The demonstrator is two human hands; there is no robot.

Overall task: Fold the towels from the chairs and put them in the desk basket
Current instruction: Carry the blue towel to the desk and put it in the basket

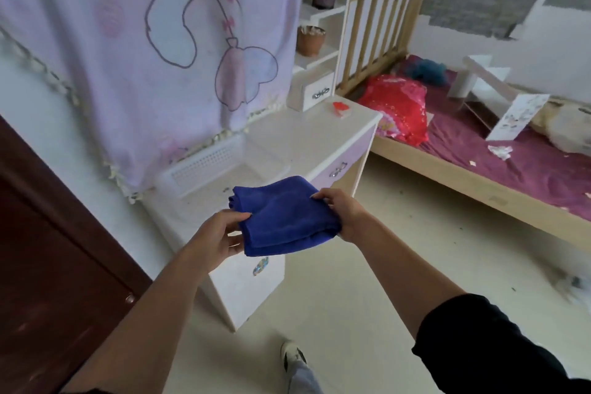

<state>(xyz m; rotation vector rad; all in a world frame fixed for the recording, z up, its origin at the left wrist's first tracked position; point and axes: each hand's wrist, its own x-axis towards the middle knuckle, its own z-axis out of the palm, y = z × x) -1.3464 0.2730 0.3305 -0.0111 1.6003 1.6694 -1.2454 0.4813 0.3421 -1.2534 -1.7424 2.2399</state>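
Observation:
A folded blue towel (281, 214) is held in the air over the near corner of the white desk (313, 134). My left hand (220, 233) grips its left edge, thumb on top and fingers beneath. On the towel's right edge my right hand (339, 211) holds it the same way. Behind the towel, at the back left of the desk, stands a white perforated basket (204, 166), partly under a hanging pink cloth. No chairs are in view.
A pink cartoon cloth (144, 41) hangs over the desk's back. A small drawer box (313, 91) and a red item (341, 109) sit on the desk's far end. A wooden bed (479, 144) stands to the right, a brown door (48, 249) to the left.

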